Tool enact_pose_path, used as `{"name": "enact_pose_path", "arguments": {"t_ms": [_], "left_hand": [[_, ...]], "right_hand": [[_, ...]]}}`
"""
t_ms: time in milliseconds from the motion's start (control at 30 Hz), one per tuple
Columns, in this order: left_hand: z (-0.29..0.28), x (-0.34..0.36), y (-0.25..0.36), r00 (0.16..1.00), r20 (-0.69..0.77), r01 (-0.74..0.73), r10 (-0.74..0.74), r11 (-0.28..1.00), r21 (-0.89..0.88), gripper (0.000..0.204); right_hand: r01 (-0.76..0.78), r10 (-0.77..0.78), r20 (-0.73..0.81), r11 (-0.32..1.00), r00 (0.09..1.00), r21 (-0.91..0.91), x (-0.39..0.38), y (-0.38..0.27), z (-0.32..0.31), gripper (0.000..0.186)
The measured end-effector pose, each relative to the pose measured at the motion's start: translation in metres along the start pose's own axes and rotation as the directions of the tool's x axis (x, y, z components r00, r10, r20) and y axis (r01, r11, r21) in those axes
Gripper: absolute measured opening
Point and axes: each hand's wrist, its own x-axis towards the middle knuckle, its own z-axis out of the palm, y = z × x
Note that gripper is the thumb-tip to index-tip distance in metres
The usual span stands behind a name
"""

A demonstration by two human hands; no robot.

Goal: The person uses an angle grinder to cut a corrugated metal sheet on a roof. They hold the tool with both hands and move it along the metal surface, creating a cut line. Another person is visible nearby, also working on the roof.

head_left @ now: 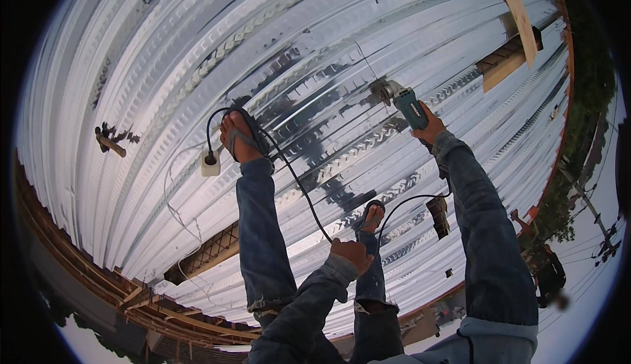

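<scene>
My right hand (pixel 428 127) is wrapped around the body of a green angle grinder (pixel 409 109). The grinder's metal head and guard (pixel 382 92) point away over the ribbed metal sheets (pixel 263 55); whether its disc touches them I cannot tell. Lower down, my left hand (pixel 353 255) is closed around a black power cord (pixel 296 175). That cord runs past my sandalled left foot (pixel 242 137) to a plug in a white socket block (pixel 210 165). Another stretch of cord (pixel 414 197) loops up toward the grinder.
A hammer (pixel 112 143) lies at left. Rectangular openings cut in the sheets show wood beneath, one at far right (pixel 503 58) and one at lower left (pixel 210 251). A wooden plank (pixel 516 16) crosses the upper right. My right foot (pixel 373 218) stands behind the left. Wooden framing (pixel 177 318) borders the near-left edge.
</scene>
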Motion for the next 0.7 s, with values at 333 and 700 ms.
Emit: {"name": "enact_pose_path", "arguments": {"t_ms": [333, 700], "left_hand": [[0.003, -0.001, -0.001, 0.999, -0.033, -0.007, 0.007, 1.0, -0.01, 0.042], [0.003, -0.001, -0.002, 1.0, -0.012, -0.021, 0.021, 1.0, 0.005, 0.043]], "right_hand": [[0.019, -0.019, -0.01, 1.0, 1.0, 0.006, 0.0, 0.001, -0.003, 0.104], [0.036, -0.036, -0.004, 0.999, 0.999, 0.02, -0.006, -0.005, -0.009, 0.101]]}}
